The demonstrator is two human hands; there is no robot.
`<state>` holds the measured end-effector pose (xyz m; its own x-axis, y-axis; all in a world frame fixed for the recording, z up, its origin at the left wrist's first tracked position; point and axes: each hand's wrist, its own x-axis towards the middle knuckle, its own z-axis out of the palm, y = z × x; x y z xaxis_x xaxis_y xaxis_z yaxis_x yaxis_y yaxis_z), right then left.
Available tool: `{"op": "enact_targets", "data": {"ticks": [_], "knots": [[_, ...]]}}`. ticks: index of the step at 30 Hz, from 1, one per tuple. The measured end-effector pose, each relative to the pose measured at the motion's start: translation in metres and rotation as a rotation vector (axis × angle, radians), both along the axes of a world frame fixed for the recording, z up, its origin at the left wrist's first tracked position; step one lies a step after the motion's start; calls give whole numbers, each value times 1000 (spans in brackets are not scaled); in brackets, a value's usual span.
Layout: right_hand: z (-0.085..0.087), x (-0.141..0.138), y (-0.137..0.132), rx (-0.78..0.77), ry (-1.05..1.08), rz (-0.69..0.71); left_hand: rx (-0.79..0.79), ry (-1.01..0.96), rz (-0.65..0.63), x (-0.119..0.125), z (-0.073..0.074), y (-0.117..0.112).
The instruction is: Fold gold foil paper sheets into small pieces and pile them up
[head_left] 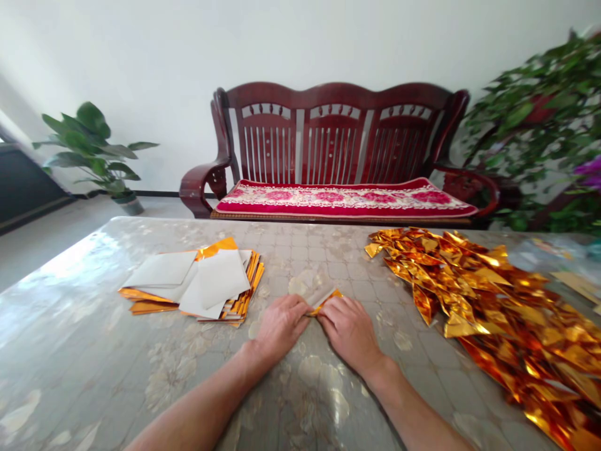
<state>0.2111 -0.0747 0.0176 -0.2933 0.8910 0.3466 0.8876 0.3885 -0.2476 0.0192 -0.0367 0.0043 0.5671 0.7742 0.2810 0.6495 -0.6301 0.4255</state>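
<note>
Between my two hands, on the table, lies a partly folded sheet of gold foil paper (323, 299), its pale back and a gold edge showing. My left hand (282, 321) has its fingers closed at the sheet's near left side. On the right side, my right hand (350, 326) pinches the gold edge with thumb and fingers. My fingers hide part of the sheet. To the left is a stack of foil paper sheets (220, 282), mostly pale side up with gold edges. A large heap of folded gold foil pieces (469, 294) spreads over the right side.
The table (188, 376) has a patterned, shiny cover. Clear plastic (544, 254) lies at the back right. Beyond the table stands a dark red wooden bench (331, 144) with a floral cushion (347, 198). Potted plants (96, 150) flank it.
</note>
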Motion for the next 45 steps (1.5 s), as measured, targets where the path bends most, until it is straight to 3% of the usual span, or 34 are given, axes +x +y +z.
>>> {"op": "enact_targets", "data": {"ticks": [23, 45], "knots": [[-2, -8, 4, -1, 5, -162, -132, -78, 67, -5, 9, 5], [-7, -9, 6, 10, 3, -187, -169, -65, 97, -4, 12, 4]]}}
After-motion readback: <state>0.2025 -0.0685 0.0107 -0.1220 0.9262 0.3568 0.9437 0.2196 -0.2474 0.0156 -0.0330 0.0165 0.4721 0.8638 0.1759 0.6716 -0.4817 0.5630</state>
